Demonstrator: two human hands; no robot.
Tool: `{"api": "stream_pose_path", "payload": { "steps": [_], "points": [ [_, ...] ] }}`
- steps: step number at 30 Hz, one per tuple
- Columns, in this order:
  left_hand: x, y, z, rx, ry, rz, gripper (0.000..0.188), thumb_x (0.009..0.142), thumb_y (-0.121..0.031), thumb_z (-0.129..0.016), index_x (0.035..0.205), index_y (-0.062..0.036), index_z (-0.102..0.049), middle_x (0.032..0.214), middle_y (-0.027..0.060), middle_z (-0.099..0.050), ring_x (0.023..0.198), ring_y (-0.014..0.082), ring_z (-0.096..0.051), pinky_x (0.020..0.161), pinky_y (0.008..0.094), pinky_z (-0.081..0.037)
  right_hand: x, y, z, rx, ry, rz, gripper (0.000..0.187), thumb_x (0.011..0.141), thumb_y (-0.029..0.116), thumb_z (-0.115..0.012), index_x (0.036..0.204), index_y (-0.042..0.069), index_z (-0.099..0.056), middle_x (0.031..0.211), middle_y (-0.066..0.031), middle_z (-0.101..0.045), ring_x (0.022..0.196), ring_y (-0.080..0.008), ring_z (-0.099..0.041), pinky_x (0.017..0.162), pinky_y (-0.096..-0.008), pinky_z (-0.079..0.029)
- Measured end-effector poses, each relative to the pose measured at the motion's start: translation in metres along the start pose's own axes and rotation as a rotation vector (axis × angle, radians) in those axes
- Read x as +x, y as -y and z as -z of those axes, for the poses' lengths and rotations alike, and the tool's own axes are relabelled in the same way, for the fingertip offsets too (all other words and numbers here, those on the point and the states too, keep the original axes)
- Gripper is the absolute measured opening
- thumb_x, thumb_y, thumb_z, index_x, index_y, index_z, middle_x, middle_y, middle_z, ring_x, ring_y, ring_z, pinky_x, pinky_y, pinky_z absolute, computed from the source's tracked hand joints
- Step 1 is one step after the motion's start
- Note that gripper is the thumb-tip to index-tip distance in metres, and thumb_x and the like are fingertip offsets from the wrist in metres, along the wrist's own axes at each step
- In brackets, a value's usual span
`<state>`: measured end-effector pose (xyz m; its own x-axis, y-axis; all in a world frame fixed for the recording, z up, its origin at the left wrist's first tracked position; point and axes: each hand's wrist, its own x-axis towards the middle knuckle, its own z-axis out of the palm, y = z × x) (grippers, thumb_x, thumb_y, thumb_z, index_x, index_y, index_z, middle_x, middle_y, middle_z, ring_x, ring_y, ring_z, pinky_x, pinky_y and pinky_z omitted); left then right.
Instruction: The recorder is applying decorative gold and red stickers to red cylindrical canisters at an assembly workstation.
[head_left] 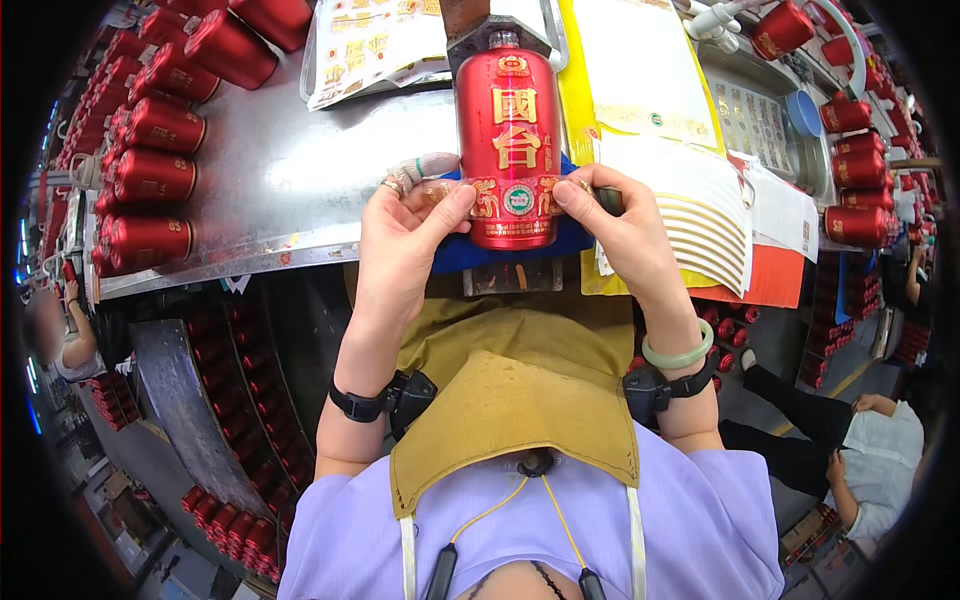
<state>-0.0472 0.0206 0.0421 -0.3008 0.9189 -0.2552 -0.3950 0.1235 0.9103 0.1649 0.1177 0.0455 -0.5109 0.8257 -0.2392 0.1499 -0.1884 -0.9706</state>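
A red bottle (508, 115) with gold lettering lies in front of me, its neck pointing away. Around its lower part runs a gold-patterned label (519, 198) with a round green emblem. My left hand (412, 222) grips the bottle's left side, thumb on the label's left end; one finger wears a pale finger cover (432, 164). On the opposite side, my right hand (622, 222) presses its thumb on the label's right end. Part of a dark object (608, 201) shows beside the right fingers; I cannot tell what it is. Fingertips behind the bottle are hidden.
Several red bottles (155, 175) stand along the metal table (250, 170) at left, and more red bottles (860, 180) at right. Fanned label sheets (690, 215) lie right of the bottle; printed sheets (370, 50) lie beyond it. A co-worker (880, 450) is at lower right.
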Motion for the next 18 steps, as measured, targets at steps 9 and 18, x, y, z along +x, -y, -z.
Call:
{"api": "stream_pose_path", "payload": {
  "steps": [9,18],
  "points": [
    [0.002,0.002,0.0,0.004,-0.018,-0.016,0.039,0.094,-0.006,-0.076,0.129,0.0005,-0.059,0.1,0.0045,-0.069,0.092,0.012,-0.066,0.084,0.0273,-0.053,0.001,0.004,0.003,-0.192,-0.084,-0.019,0.029,0.098,0.025,-0.073,0.107,-0.002,-0.068,0.085,0.0006,-0.064,0.077,-0.0064,-0.053,0.073,-0.0236,-0.046],
    [0.003,0.002,0.001,0.012,-0.015,-0.015,0.04,0.095,-0.005,-0.074,0.131,-0.0003,-0.057,0.102,0.002,-0.065,0.093,0.0091,-0.06,0.084,0.0243,-0.048,-0.014,0.033,-0.006,-0.033,-0.161,0.227,0.018,0.1,0.005,-0.064,0.117,-0.002,-0.065,0.094,-0.0015,-0.065,0.085,-0.008,-0.057,0.077,-0.0242,-0.048]
  ]
}}
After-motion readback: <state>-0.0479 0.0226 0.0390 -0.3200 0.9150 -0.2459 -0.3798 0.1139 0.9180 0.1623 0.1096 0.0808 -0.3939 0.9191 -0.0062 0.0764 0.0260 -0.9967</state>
